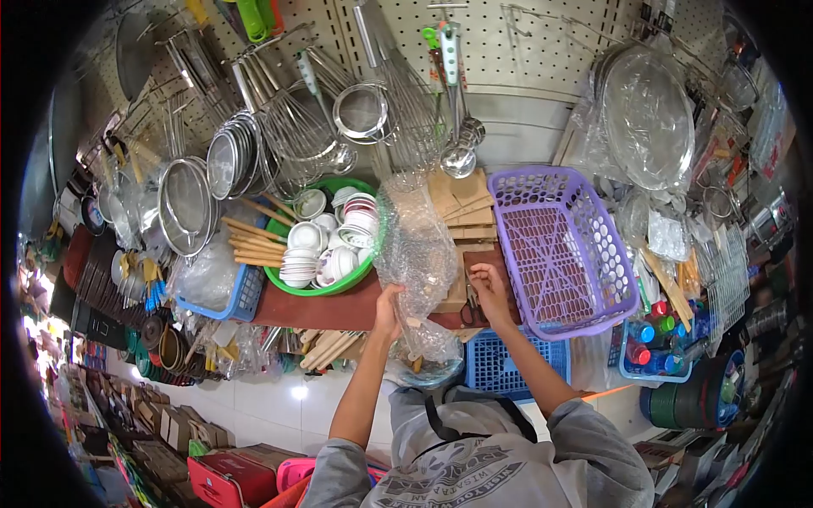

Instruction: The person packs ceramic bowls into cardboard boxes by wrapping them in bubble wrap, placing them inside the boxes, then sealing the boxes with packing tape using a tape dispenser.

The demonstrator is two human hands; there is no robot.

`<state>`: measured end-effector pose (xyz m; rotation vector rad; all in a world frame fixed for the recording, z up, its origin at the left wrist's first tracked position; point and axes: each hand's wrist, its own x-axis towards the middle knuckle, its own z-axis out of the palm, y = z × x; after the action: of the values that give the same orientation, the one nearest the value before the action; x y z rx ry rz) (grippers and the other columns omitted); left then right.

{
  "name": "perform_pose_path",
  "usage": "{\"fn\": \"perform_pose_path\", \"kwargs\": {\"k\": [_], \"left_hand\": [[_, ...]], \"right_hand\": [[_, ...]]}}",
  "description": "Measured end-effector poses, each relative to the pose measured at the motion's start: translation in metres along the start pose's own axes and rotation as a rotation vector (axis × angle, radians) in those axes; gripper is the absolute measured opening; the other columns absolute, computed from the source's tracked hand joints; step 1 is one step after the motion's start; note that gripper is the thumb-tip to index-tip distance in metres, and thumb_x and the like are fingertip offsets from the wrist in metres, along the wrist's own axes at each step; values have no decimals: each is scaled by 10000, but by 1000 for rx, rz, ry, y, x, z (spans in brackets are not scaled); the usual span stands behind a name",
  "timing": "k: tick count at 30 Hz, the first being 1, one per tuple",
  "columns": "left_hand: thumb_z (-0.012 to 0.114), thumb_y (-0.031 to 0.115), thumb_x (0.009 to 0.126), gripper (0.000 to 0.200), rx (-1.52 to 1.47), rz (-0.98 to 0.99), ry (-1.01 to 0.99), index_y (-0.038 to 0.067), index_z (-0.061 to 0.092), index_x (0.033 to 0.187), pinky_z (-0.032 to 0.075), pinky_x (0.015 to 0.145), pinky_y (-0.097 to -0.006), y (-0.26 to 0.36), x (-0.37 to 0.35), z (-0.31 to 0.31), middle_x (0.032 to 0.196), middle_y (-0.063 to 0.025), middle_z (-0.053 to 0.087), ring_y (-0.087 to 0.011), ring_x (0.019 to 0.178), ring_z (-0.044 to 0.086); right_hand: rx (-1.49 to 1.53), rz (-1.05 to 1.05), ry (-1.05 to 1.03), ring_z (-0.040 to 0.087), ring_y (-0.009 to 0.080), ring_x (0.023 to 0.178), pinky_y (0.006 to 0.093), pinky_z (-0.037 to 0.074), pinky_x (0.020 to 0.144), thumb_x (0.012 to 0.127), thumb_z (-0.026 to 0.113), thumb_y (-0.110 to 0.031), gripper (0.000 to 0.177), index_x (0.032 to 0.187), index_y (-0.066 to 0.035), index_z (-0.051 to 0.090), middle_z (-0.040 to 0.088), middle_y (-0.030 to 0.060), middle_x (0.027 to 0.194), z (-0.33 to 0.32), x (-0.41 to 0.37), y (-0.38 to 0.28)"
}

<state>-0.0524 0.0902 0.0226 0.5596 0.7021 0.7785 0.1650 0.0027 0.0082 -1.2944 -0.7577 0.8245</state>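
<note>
My left hand (pixel 389 314) is closed on the edge of a sheet of clear bubble wrap (pixel 415 245). The wrap runs up over the red-brown shelf and hangs down past its front edge. My right hand (pixel 491 293) is just right of the wrap, fingers loosely bent and apart, with nothing visible in them. Close beside it, dark-handled scissors (pixel 468 314) lie near the shelf's front edge. Left of the wrap, a green basin (pixel 334 284) holds several small white bowls (pixel 301 264) and dishes. Wooden boards (pixel 461 199) sit behind the wrap.
A purple plastic basket (pixel 625 306) stands on the right of the shelf. Whisks (pixel 406 110), strainers (pixel 188 207) and ladles (pixel 458 159) hang from the pegboard behind. Below the shelf front are a blue crate (pixel 508 360) and a blue basket of bottles (pixel 656 372).
</note>
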Motion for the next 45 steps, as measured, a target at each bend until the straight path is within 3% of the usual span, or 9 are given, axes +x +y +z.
{"fn": "perform_pose_path", "kwargs": {"k": [1, 8, 14, 17, 20, 25, 32, 37, 45], "left_hand": [[553, 266, 851, 481, -11, 2, -5, 19, 544, 1263, 513, 925, -439, 0, 3, 1, 1154, -123, 642, -290, 1040, 631], [542, 287, 851, 511, -48, -1, -30, 20, 542, 1286, 523, 921, -457, 1, 11, 4, 1162, -143, 655, -308, 1041, 644], [513, 314, 873, 503, -78, -25, -59, 32, 548, 1288, 521, 943, -457, 6, 16, -8, 1193, -138, 651, -309, 1065, 642], [504, 327, 883, 502, -81, -13, -52, 39, 546, 1291, 524, 939, -460, 2, 20, -12, 1185, -129, 652, -310, 1067, 641], [502, 339, 889, 509, -78, -23, -56, 39, 539, 1299, 529, 932, -466, -1, 23, -18, 1186, -118, 647, -316, 1071, 638], [532, 300, 906, 482, -127, -6, -46, 30, 530, 1306, 540, 918, -466, -1, 19, -12, 1205, -113, 636, -309, 1060, 642], [735, 126, 862, 491, 395, 42, 48, 1, 559, 1303, 539, 892, -362, -6, 18, 4, 1198, -113, 657, -223, 1045, 646], [788, 179, 847, 488, 706, 177, 49, -16, 604, 1255, 511, 908, -331, -11, 16, 10, 1177, -106, 681, -192, 1023, 644], [816, 259, 838, 573, 771, 167, 16, -12, 588, 1289, 481, 969, -340, -23, 15, -9, 1225, -114, 663, -205, 1094, 620]], "right_hand": [[14, 49, 18, 518, 50, 771, 206, 417, 701, 964, 633, -79, 193, 1149, -75, 577, 546, -27, 884, 0, 0, 7], [-137, 22, -55, 539, 142, 944, 282, 460, 823, 907, 741, -248, 350, 1151, -64, 569, 549, 36, 1064, 0, 7, 61], [-174, 116, -46, 519, 86, 857, 256, 441, 761, 926, 723, -239, 231, 956, -80, 558, 552, -9, 889, 16, 8, 28], [-252, 122, -51, 558, 175, 905, 329, 463, 819, 847, 792, -342, 390, 901, -47, 543, 559, 99, 930, 13, 24, 65], [-481, 67, -7, 566, 202, 912, 349, 465, 815, 807, 822, -359, 448, 936, -48, 525, 555, 100, 924, 20, 27, 64], [-418, 105, 21, 602, 274, 983, 375, 481, 883, 765, 838, -388, 616, 1142, -24, 514, 604, 152, 1022, 25, 29, 67], [-558, 187, -84, 597, 377, 1216, 416, 468, 1025, 777, 772, -399, 860, 1442, 8, 406, 583, 242, 1345, 23, 37, 70], [-591, 256, -134, 571, 382, 1250, 422, 444, 1056, 771, 748, -371, 888, 1479, 11, 370, 566, 260, 1366, 30, 31, 35], [-620, 177, -209, 525, 414, 1290, 436, 412, 1087, 803, 716, -325, 868, 1489, 1, 295, 519, 305, 1383, 24, 31, 45]]}}
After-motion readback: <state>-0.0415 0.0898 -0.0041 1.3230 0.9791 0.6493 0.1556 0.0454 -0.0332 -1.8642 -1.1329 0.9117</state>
